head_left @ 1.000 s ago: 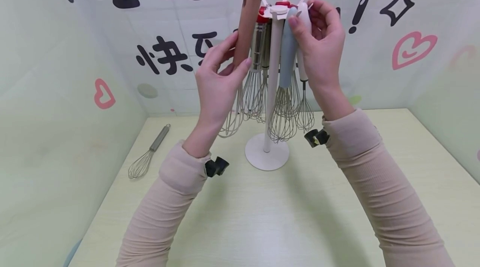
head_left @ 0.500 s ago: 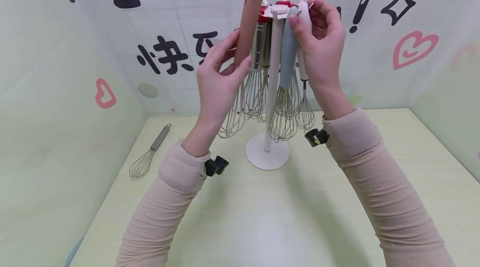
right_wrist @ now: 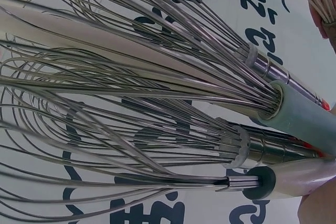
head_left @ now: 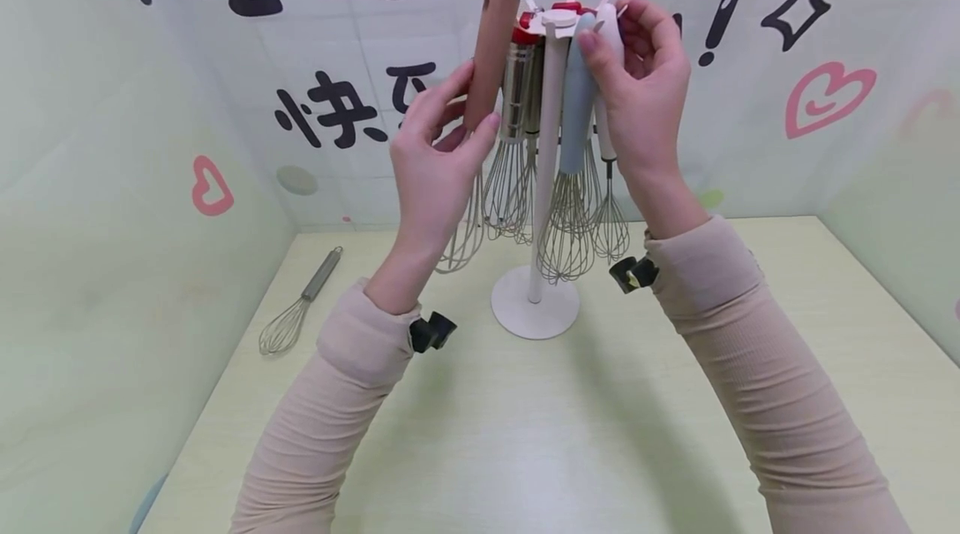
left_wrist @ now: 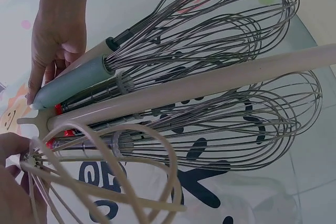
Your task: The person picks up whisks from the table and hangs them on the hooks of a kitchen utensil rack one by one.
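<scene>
My left hand point(head_left: 442, 159) grips a whisk by its brown wooden handle point(head_left: 492, 51), held nearly upright left of the white rack point(head_left: 551, 142). Its pale looped wires point(left_wrist: 152, 145) fill the near part of the left wrist view. At the rack's top, my right hand point(head_left: 645, 84) holds the white-handled whisk point(head_left: 608, 142) between thumb and fingers. The thumb lies against the light blue handle point(head_left: 576, 109) of the whisk beside it. Right fingertips are partly hidden behind the handles. Metal-handled whisks point(head_left: 515, 92) with red tops hang on the rack's far side.
A grey metal whisk point(head_left: 300, 301) lies on the pale tabletop point(head_left: 495, 434) at the left. The rack stands on a round white base point(head_left: 535, 321). Behind is a printed wall cloth point(head_left: 345, 176) with dark characters, and further cloth panels enclose both sides.
The wooden-handled whisk in my left hand shifts slightly right, then back left, beside the rack. My right hand stays in place at the top.
</scene>
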Demonstrator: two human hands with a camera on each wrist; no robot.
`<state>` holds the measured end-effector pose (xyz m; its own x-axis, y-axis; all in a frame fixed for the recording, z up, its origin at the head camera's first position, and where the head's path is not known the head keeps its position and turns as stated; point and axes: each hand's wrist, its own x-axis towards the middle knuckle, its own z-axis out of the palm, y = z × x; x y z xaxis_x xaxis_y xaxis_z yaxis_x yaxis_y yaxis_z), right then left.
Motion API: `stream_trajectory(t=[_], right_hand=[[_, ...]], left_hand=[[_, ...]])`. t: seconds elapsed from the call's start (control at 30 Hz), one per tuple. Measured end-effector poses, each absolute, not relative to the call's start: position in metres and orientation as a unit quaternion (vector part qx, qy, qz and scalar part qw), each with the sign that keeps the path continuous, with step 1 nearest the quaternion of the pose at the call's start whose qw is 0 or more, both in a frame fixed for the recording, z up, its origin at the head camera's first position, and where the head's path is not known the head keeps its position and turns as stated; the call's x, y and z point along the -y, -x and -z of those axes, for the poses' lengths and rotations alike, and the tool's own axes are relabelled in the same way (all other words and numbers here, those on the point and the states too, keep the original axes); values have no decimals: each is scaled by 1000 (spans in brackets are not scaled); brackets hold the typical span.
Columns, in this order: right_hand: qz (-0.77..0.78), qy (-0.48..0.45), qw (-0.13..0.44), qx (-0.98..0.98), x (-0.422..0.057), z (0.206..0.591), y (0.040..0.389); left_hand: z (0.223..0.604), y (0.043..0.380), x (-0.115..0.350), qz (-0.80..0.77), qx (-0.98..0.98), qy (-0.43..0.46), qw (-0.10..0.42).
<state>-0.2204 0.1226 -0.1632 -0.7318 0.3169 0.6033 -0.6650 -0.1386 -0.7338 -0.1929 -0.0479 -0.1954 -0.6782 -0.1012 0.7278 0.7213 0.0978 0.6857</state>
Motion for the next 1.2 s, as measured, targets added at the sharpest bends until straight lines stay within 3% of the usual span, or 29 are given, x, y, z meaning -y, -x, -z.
stream_trajectory(t=[1.2], right_hand=[[-735,-152,335,569,-123,163,221]], left_hand=[[192,193,57,572,707,228,348]])
